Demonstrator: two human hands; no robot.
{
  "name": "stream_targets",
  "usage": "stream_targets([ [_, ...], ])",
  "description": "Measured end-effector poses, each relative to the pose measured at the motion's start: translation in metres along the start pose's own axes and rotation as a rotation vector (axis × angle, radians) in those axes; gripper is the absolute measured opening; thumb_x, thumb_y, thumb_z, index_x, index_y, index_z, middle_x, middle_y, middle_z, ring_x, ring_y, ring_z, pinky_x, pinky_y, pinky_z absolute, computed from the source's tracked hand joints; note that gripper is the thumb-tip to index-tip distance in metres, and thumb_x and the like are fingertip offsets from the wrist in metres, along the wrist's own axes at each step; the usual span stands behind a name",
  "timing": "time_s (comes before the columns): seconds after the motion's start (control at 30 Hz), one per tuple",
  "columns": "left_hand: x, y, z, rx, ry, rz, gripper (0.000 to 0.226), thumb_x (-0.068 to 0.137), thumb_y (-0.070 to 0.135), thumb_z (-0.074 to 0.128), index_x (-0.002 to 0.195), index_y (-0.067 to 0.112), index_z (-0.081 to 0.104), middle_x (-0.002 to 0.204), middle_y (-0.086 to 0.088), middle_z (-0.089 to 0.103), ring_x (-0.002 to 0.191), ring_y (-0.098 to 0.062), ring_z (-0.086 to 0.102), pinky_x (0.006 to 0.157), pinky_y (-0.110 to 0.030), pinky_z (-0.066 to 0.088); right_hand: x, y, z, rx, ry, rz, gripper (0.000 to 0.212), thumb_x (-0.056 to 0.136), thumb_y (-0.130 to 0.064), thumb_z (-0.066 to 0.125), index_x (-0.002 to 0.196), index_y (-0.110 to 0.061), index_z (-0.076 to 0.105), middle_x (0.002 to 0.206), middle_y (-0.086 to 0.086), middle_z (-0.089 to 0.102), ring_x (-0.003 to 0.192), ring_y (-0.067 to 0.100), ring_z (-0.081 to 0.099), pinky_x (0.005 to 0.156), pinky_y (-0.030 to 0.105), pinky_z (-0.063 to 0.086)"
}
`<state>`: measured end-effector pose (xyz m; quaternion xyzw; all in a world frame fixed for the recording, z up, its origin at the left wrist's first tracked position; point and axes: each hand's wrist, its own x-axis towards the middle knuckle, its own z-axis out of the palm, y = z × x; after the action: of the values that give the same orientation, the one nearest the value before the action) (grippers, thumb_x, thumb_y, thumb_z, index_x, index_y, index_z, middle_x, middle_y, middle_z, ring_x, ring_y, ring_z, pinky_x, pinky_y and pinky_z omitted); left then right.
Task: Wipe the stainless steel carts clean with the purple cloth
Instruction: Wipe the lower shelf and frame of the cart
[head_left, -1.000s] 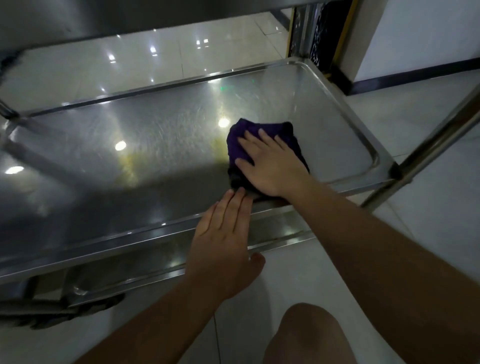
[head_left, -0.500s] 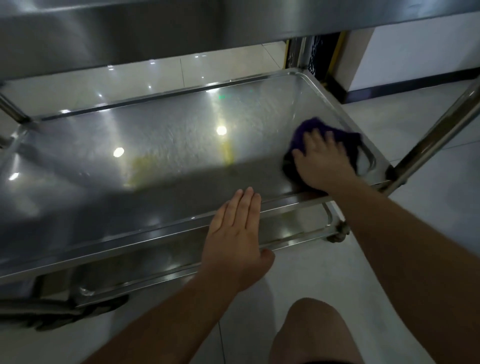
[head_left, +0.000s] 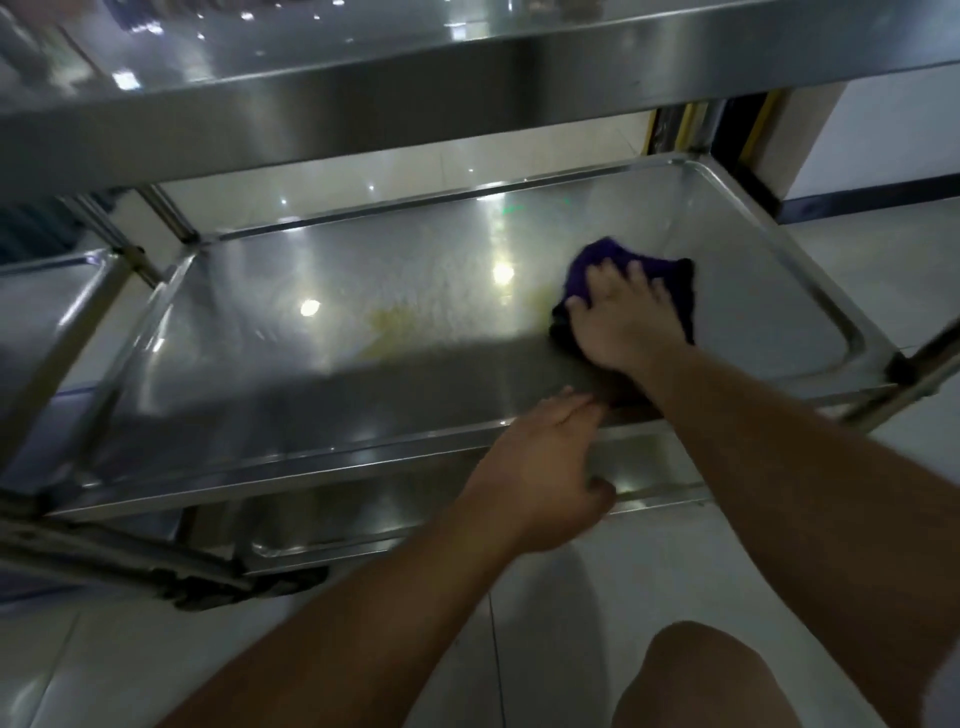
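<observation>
— Inspector: Where does your one view sit?

— Operator: I see from the head camera, looking forward and steeply down at the cart's middle shelf (head_left: 322, 332), close in. The upper shelf (head_left: 415, 88) crosses the top of the frame, and both forearms enter from below.

— Inspector: Any second view?

— Operator: None, so nothing is shared. I note wide-angle bending at the edges.

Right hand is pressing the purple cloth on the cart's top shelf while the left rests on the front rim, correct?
Not the top shelf. The head view shows the right hand pressing the purple cloth on the middle shelf, beneath the top shelf. The left hand does rest on the front rim.
</observation>
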<state>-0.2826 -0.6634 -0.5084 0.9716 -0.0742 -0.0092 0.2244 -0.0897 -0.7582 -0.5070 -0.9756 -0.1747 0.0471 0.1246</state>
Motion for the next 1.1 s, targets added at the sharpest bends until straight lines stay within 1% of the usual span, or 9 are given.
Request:
stream_targets([
  [0.07,-0.015,-0.025,-0.023,-0.011,0.15,-0.074,0.062,0.086,0.04,0.061,0.145,0.022,0.057,0.143,-0.001,0.059,0.129,-0.021,0.055,0.112,-0.032,0.043,-0.012,-0.026,0.008,-0.045,-0.057,-0.217,0.065,0.106,-0.053,0.021,0.165,-0.025,0.015,0.173,-0.005,0.009,0.159,0.024,0.003,0.128,0.047,0.002],
  [0.2,-0.065,-0.107,-0.066,0.157,0.35,-0.36,0.039,0.099,0.029,0.064,0.134,0.012,0.064,0.131,-0.013,0.064,0.118,-0.034,0.062,0.104,-0.045,0.05,-0.024,-0.007,0.006,-0.074,-0.111,-0.357,0.064,0.106,-0.058,0.024,0.164,-0.031,0.016,0.172,-0.012,0.011,0.159,0.016,0.007,0.128,0.042,0.007],
  [0.4,-0.121,-0.213,-0.113,0.252,0.255,-0.822,0.053,0.109,0.041,0.051,0.148,0.005,0.049,0.153,-0.022,0.047,0.139,-0.044,0.045,0.114,-0.058,0.04,-0.015,0.064,-0.024,0.036,-0.003,0.106,0.059,0.11,-0.046,0.031,0.163,-0.019,0.024,0.172,0.005,0.016,0.157,0.03,0.012,0.127,0.052,0.01],
  [0.5,-0.122,-0.22,-0.11,0.223,0.241,-0.838,0.059,0.108,0.044,0.048,0.148,0.001,0.046,0.156,-0.025,0.041,0.144,-0.045,0.037,0.118,-0.058,0.033,-0.001,0.033,-0.015,0.06,-0.009,0.314,0.065,0.108,-0.047,0.023,0.164,-0.017,0.014,0.173,0.005,0.005,0.159,0.033,0.0,0.127,0.055,0.003],
  [0.57,-0.122,-0.218,-0.109,0.234,0.242,-0.823,0.06,0.108,0.044,0.047,0.149,0.001,0.045,0.156,-0.025,0.04,0.145,-0.044,0.036,0.118,-0.057,0.032,0.007,-0.025,0.0,0.036,0.003,0.316,0.067,0.106,-0.048,0.022,0.163,-0.013,0.017,0.173,0.007,0.009,0.158,0.036,0.003,0.126,0.055,0.006],
  [0.67,-0.124,-0.217,-0.111,0.239,0.262,-0.801,0.058,0.108,0.044,0.045,0.147,0.0,0.045,0.154,-0.025,0.042,0.142,-0.044,0.038,0.117,-0.056,0.033,0.004,-0.133,0.031,-0.03,0.008,-0.003,0.064,0.105,-0.048,0.027,0.159,-0.015,0.03,0.169,0.008,0.023,0.155,0.034,0.015,0.124,0.052,0.015],
  [0.8,-0.13,-0.223,-0.114,0.335,0.126,-0.758,0.065,0.108,0.053,0.036,0.154,0.007,0.04,0.159,-0.024,0.036,0.148,-0.042,0.032,0.121,-0.056,0.031,-0.039,-0.213,0.063,-0.076,-0.145,-0.532,0.069,0.103,-0.059,0.021,0.165,-0.028,0.016,0.172,-0.009,0.01,0.159,0.018,0.004,0.128,0.044,0.004],
  [0.97,-0.136,-0.229,-0.117,0.268,0.184,-0.737,0.08,0.104,0.068,0.025,0.158,0.009,0.033,0.165,-0.021,0.032,0.154,-0.037,0.028,0.126,-0.053,0.026,-0.057,-0.137,0.045,-0.061,-0.139,-0.593,0.07,0.101,-0.065,0.027,0.162,-0.03,0.027,0.17,-0.011,0.021,0.157,0.014,0.014,0.125,0.036,0.009],
  [1.1,-0.136,-0.234,-0.115,0.283,0.201,-0.741,0.083,0.103,0.068,0.026,0.158,0.007,0.035,0.166,-0.022,0.032,0.154,-0.037,0.029,0.127,-0.051,0.024,-0.012,-0.035,0.013,-0.025,-0.035,-0.122,0.06,0.107,-0.048,0.042,0.16,-0.02,0.034,0.169,0.001,0.027,0.157,0.025,0.019,0.127,0.042,0.014],
])
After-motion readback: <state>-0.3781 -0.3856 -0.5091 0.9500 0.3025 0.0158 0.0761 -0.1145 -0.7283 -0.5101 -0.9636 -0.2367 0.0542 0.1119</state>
